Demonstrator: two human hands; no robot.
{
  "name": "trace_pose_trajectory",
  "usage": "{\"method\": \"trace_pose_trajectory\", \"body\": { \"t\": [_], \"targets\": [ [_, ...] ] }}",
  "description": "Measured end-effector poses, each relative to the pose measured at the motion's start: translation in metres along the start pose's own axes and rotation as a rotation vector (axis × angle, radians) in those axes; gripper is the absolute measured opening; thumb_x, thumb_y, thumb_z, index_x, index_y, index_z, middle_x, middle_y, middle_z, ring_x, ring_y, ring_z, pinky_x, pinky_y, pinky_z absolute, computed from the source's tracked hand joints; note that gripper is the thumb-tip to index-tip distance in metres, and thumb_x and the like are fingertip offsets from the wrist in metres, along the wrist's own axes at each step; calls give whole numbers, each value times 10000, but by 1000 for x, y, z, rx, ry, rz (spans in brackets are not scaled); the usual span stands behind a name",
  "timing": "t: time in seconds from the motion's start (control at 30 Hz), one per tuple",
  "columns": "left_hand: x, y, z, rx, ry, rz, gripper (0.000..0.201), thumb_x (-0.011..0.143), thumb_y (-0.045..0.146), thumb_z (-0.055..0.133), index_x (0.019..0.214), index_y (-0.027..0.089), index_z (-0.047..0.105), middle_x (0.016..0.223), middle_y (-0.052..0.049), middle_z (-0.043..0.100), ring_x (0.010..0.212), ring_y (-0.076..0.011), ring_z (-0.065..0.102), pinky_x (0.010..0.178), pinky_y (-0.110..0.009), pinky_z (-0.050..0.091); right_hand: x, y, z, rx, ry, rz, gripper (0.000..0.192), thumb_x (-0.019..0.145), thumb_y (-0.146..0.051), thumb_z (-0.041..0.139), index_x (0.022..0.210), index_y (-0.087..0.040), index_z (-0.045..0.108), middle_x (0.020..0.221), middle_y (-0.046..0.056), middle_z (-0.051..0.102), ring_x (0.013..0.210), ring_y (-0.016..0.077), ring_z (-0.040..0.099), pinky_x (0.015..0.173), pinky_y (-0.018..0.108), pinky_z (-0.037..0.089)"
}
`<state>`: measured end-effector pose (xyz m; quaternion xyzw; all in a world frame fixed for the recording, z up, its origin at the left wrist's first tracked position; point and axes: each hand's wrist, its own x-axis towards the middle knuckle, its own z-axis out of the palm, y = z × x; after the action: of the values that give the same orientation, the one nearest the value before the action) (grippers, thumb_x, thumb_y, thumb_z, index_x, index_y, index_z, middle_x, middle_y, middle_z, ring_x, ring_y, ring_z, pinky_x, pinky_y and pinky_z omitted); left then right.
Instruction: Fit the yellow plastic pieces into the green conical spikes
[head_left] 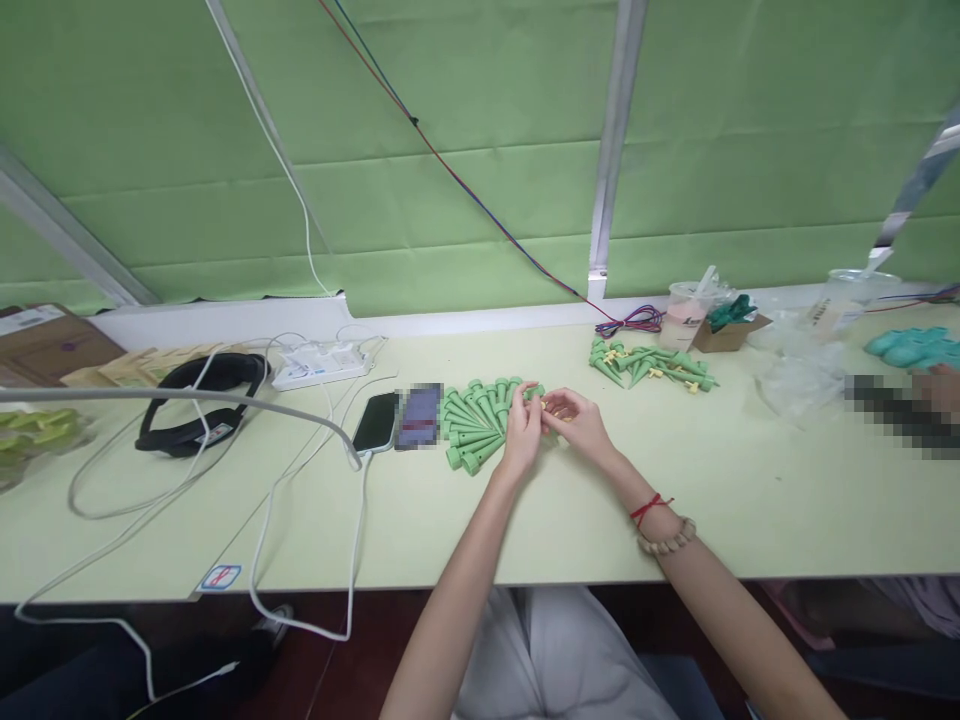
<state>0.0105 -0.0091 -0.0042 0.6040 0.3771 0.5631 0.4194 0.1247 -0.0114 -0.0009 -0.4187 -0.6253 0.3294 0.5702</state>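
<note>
Cardboard box holds green parts; plastic cup seems pink-filled.

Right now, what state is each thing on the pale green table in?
Left hand: closed on a green plastic spike.
Right hand: pinching a small yellow piece.
Pile of green spikes: lying flat, fanned, beside the left hand.
Second pile with yellow parts: lying loose, untouched.
Black phone: screen dark, cable plugged in.
White power strip: cables plugged in.
Plastic cup: upright.
</note>
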Motion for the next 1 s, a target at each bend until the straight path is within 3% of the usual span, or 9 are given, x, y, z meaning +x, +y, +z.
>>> {"method": "trace_pose_trajectory", "body": {
  "t": [0.13,0.23,0.37,0.47,0.63,0.83,1.0],
  "targets": [
    [1,4,-3,48,118,3,417,861,495,433,1173,219,408,565,53,429,539,-126,495,588,-251,414,3,-1,0,90,159,38,267,673,-405,684,779,-165,632,725,52,657,644,159,615,626,291,518],
    [3,4,-6,154,269,-21,456,820,525,493,1152,216,443,691,9,512,693,-147,549,689,-276,433,6,0,1,255,228,149,338,624,-466,704,761,-169,619,740,57,670,677,175,638,625,300,535],
    [4,0,-1,98,162,-91,436,824,559,453,1030,183,534,848,-66,580,836,-169,577,753,-283,443,7,1,4,332,214,239,379,566,-489,737,734,-172,617,751,55,685,665,174,648,602,295,541],
    [2,1,5,22,138,-110,510,818,563,461,1145,172,487,667,-19,544,651,-148,565,614,-259,440,6,2,5,330,194,250,393,552,-496,746,732,-168,625,752,60,691,656,176,651,595,290,536],
    [0,10,4,-46,103,-56,547,800,545,513,1226,206,456,450,77,395,402,-86,381,429,-198,307,4,3,6,356,125,284,431,554,-500,750,813,-165,664,789,63,703,716,178,658,659,290,532],
    [3,16,0,-61,140,-181,552,752,552,574,1127,148,548,396,98,302,355,-57,251,390,-201,209,3,7,7,312,101,216,418,530,-534,753,691,-171,622,719,44,679,661,164,636,672,304,522],
    [4,13,2,-137,149,-295,631,709,595,595,1131,132,524,395,103,279,345,-60,223,383,-222,164,2,9,7,216,106,107,395,603,-551,704,654,-179,577,685,45,649,628,167,608,634,307,507]
  ]
}}
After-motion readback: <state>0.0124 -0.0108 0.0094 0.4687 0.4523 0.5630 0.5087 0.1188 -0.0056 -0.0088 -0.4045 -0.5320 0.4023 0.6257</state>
